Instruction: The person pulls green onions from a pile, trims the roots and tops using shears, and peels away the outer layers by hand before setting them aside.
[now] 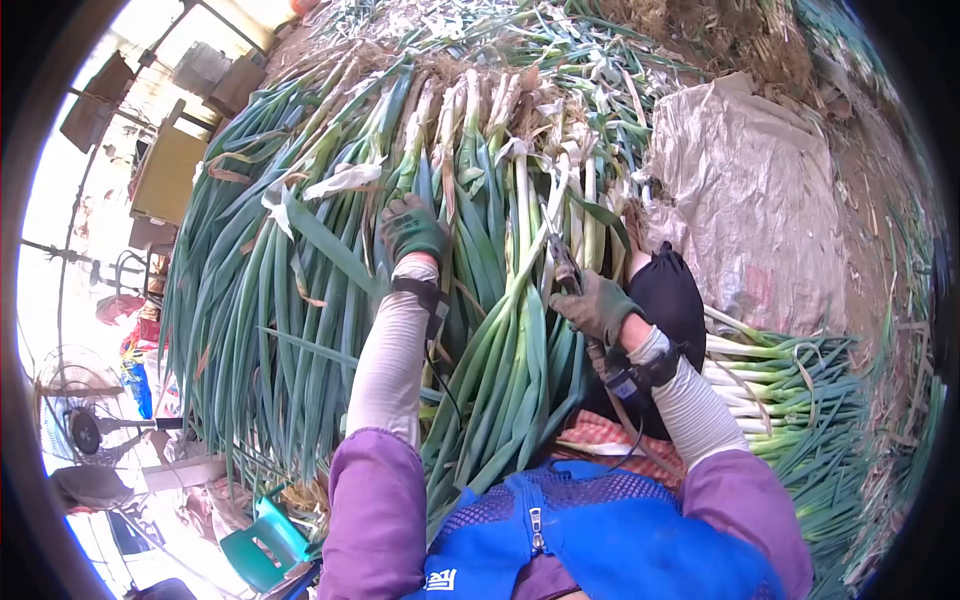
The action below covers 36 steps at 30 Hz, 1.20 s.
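Note:
A big pile of leeks (290, 270) lies in front of me, roots away from me and green leaves hanging towards me. My left hand (412, 230), in a dark green glove, rests on the pile with its fingers curled round a leek (408, 178). In my gloved right hand (600, 308) is an air blow gun (565, 266), its metal nozzle pointing up at the white stems of several leeks (558, 190). A hose (597, 355) runs down from it past my wrist. The palms of both hands are hidden.
Cleaned leeks (740, 385) lie at my right, beside a pale woven sack (745, 190) on the ground. Loose leaves and dry roots litter the far side. A fan (85, 428) and a green plastic chair (265, 545) stand at the left.

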### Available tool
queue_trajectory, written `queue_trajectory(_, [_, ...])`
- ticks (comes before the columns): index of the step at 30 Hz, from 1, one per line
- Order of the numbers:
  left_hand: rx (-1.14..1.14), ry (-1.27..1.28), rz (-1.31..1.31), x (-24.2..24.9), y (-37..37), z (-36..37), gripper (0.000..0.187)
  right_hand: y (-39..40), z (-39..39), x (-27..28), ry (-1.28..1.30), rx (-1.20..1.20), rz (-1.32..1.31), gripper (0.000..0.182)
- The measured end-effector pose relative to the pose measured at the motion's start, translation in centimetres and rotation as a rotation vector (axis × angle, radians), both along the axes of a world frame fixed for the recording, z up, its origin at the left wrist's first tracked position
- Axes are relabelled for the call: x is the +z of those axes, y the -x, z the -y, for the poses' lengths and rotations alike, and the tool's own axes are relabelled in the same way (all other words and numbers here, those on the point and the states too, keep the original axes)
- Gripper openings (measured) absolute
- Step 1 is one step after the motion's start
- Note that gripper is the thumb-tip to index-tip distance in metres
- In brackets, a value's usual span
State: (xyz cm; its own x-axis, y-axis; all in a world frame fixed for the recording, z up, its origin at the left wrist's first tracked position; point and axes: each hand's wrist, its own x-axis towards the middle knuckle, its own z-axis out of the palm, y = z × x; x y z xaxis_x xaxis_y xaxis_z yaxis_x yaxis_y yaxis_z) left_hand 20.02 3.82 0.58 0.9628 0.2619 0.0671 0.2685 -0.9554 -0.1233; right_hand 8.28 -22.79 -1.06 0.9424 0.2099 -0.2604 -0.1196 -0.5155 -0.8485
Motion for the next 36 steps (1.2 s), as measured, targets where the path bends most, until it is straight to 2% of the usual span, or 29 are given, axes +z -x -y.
queue_trajectory(2, [0.115, -0.039, -0.035, 0.1, -2.1, 0.9, 0.068, -0.9, -0.3, -1.3, 0.058, -0.029, 0.054, 0.041])
queue_trajectory(4, [0.184, -0.058, 0.012, 0.5, -3.7, 1.2, 0.072, -1.4, -0.2, -1.5, 0.084, -0.006, -0.095, 0.051])
queue_trajectory(6, [0.101, 0.028, -0.055, 1.6, -4.2, -0.1, 0.071, -1.6, 0.2, -0.8, 0.027, -0.004, -0.179, 0.057])
queue_trajectory(7, [0.056, 0.067, -0.091, 2.7, -4.0, -0.5, 0.07, -1.1, 0.4, -1.8, 0.059, 0.009, -0.01, 0.05])
queue_trajectory(8, [0.024, 0.026, -0.011, 2.4, -3.8, -1.3, 0.073, -0.5, 0.4, -2.6, 0.089, 0.024, 0.158, 0.042])
queue_trajectory(11, [0.001, -0.045, -0.152, 3.7, -4.0, -2.7, 0.085, -0.2, 0.5, -2.1, 0.052, 0.019, 0.148, 0.041])
queue_trajectory(12, [-0.019, -0.083, -0.152, 3.8, -4.1, -2.9, 0.085, 0.0, 0.3, -1.3, 0.027, -0.01, 0.119, 0.042])
queue_trajectory(14, [0.041, 0.046, -0.234, 4.3, -5.6, -3.3, 0.083, -0.1, 0.2, -0.2, 0.034, -0.022, 0.033, 0.044])
queue_trajectory(17, [0.091, 0.135, -0.298, 4.6, -7.6, -4.0, 0.076, 0.0, 0.0, -0.5, -0.13, -0.032, 0.114, 0.045])
queue_trajectory(19, [0.102, 0.137, -0.305, 4.3, -8.1, -4.3, 0.072, -0.1, 0.1, 0.1, -0.066, -0.029, 0.048, 0.044])
queue_trajectory(23, [0.08, 0.357, -0.178, 2.4, -7.9, -5.6, 0.076, -0.5, 0.0, -1.2, 0.053, -0.007, -0.039, 0.046])
queue_trajectory(25, [0.002, 0.726, -0.157, -0.7, -8.1, -7.1, 0.078, -0.5, -0.4, -0.5, 0.057, 0.014, -0.087, 0.062])
queue_trajectory(26, [-0.023, 0.617, -0.138, 0.8, -7.0, -5.6, 0.078, -0.7, -0.5, 0.0, 0.064, 0.023, -0.11, 0.07])
queue_trajectory(27, [-0.045, 0.509, -0.12, 2.2, -5.7, -3.9, 0.078, -0.7, -0.7, 0.1, 0.062, 0.026, -0.115, 0.072])
queue_trajectory(29, [-0.088, 0.423, -0.091, 0.9, -5.3, -4.0, 0.077, -0.6, -1.0, 0.3, 0.062, 0.037, -0.13, 0.074])
queue_trajectory(30, [-0.107, 0.378, -0.079, 0.5, -4.9, -4.3, 0.078, -0.3, -1.3, 0.6, 0.087, 0.032, -0.127, 0.067])
queue_trajectory(32, [-0.071, 0.599, -0.175, 0.5, -5.2, -5.2, 0.074, -0.4, -1.4, 1.3, 0.139, 0.007, -0.104, 0.053])
queue_trajectory(33, [-0.053, 0.708, -0.226, 0.7, -5.3, -5.8, 0.072, -0.4, -1.5, 1.1, 0.142, 0.0, -0.084, 0.053])
queue_trajectory(34, [-0.033, 0.631, -0.187, -1.2, -6.2, -6.8, 0.065, -0.5, -1.5, 0.2, 0.15, -0.002, -0.065, 0.054])
queue_trajectory(36, [-0.048, 0.552, -0.176, -0.2, -5.7, -7.0, 0.057, -0.8, -1.4, -2.0, 0.108, -0.027, -0.035, 0.053])
